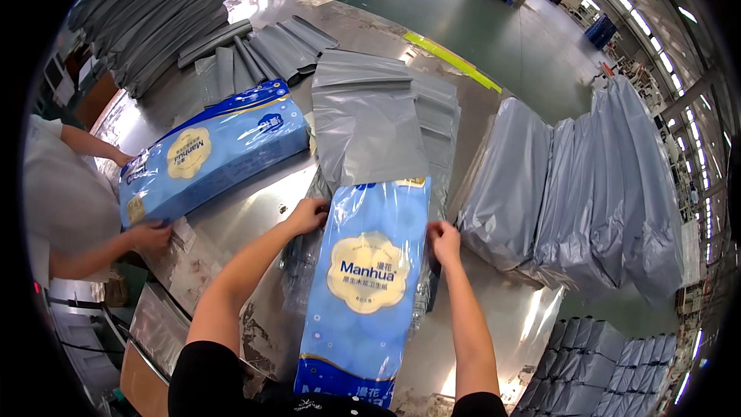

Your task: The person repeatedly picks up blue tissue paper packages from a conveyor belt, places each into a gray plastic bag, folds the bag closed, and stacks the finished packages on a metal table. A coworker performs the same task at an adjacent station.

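A long blue pack of tissue paper [363, 340] with a cream label lies lengthwise in front of me. Its far end is under the upper layer of a grey plastic bag [370, 147]. At the pack's left edge, my left hand [309, 216] is closed on the bag's side, fingertips partly hidden. On the opposite edge my right hand [444, 243] pinches the bag's side beside the pack. More grey bags [436, 120] lie stacked beneath.
Left, a co-worker's hands [150, 238] touch another blue pack [239, 143]. Loose grey bags [289, 46] and a tall stack of bags [150, 19] lie beyond. Filled grey bags [579, 185] stand on the right. Yellow tape [451, 60] marks the metal table's [494, 324] far edge.
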{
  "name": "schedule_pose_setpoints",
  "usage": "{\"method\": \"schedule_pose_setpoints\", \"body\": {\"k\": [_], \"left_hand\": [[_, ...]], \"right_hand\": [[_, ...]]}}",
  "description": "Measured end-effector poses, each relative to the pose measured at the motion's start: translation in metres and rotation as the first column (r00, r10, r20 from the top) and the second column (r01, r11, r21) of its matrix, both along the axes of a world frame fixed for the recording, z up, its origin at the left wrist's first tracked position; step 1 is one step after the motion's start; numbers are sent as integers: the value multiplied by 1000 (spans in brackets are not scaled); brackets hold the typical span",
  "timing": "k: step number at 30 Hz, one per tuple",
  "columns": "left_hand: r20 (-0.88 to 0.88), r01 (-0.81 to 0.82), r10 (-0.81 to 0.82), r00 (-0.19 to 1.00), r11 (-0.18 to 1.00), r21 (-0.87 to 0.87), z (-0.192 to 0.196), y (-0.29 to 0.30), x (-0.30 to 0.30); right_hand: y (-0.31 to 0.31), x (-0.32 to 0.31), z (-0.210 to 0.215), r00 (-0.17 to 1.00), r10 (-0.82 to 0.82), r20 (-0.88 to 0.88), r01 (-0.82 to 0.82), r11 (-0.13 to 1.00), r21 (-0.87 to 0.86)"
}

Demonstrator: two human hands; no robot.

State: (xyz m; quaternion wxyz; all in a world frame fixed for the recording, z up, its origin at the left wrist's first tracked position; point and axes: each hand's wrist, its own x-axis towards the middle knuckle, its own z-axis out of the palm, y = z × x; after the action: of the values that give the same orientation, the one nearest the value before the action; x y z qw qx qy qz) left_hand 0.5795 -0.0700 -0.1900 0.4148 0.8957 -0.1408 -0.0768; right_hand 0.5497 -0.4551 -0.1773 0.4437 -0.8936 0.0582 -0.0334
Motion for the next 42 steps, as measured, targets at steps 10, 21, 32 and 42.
{"method": "schedule_pose_setpoints", "body": {"k": [10,21,32,42], "left_hand": [[143,-201,198,970,980,9,13,-9,-21],[-52,113,-109,993,989,97,-5,29,-87],[-504,247,-327,799,943,-222,36,67,-420],[-493,-157,-7,870,943,-292,84,21,-372]], "right_hand": [[24,66,-36,988,-126,-84,147,936,321],[14,-73,9,849,404,-340,-357,914,193],[64,-456,40,554,384,-739,-260,923,284],[43,-405,114,909,-282,-307,343,924,166]]}}
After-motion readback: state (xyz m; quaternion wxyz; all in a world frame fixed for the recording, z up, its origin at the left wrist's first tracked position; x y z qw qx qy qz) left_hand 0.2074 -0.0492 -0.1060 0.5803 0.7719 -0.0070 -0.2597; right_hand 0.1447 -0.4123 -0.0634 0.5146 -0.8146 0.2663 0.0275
